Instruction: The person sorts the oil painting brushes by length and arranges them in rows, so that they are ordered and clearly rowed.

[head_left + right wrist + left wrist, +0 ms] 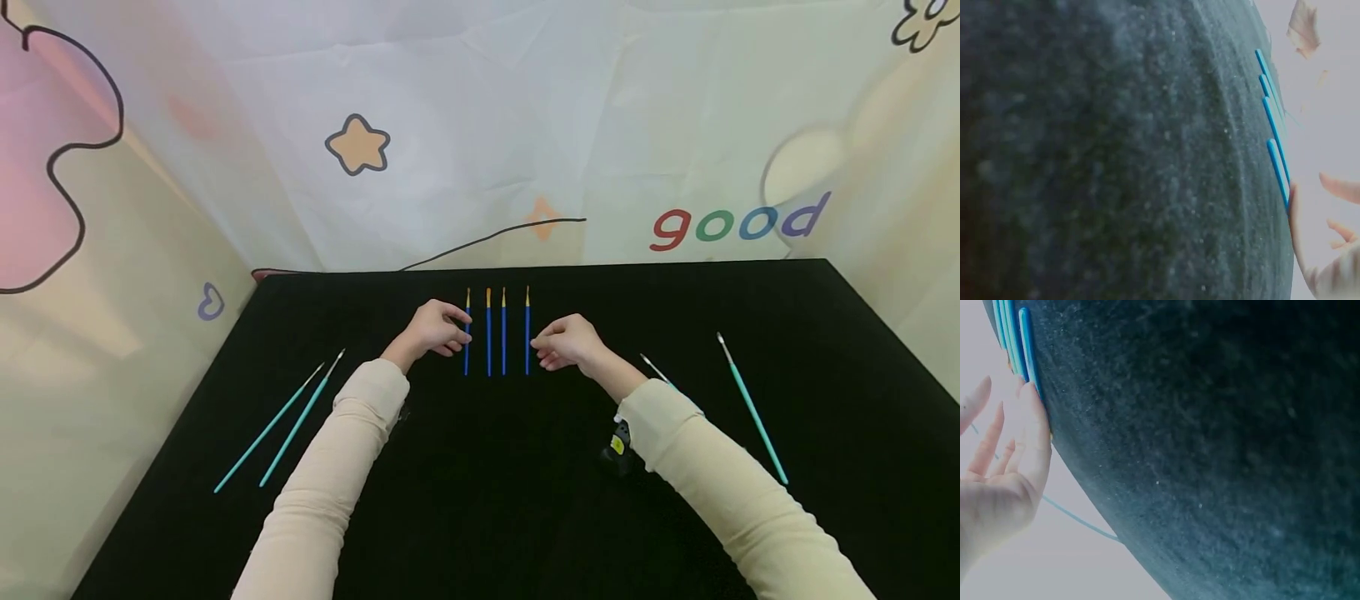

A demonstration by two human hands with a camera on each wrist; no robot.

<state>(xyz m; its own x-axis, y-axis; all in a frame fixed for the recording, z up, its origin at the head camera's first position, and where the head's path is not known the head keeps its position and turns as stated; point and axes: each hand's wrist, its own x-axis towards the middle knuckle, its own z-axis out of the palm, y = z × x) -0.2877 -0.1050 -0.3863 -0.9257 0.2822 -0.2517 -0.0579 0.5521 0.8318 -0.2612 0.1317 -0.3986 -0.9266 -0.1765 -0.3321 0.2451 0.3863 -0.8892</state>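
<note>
Several blue-handled paintbrushes stand in a row on the black table, bristle ends pointing away. At the row's left end, my left hand (441, 326) touches the leftmost blue paintbrush (467, 363), thumb and forefinger apart. My right hand (568, 342) is at the other end, its fingertips beside the rightmost blue paintbrush (527, 321); whether they touch it I cannot tell. Between them lie two more blue paintbrushes, one with a wider tip (489, 337) and a thin one (504, 337). In the left wrist view, extended fingers (1037, 434) meet a blue handle (1027, 344).
Two teal paintbrushes (302, 429) lie slanted at the left. On the right is another teal paintbrush (752, 408), and one more (657, 368) is partly hidden by my right sleeve. A printed cloth (480, 125) rises behind the black table (495, 500).
</note>
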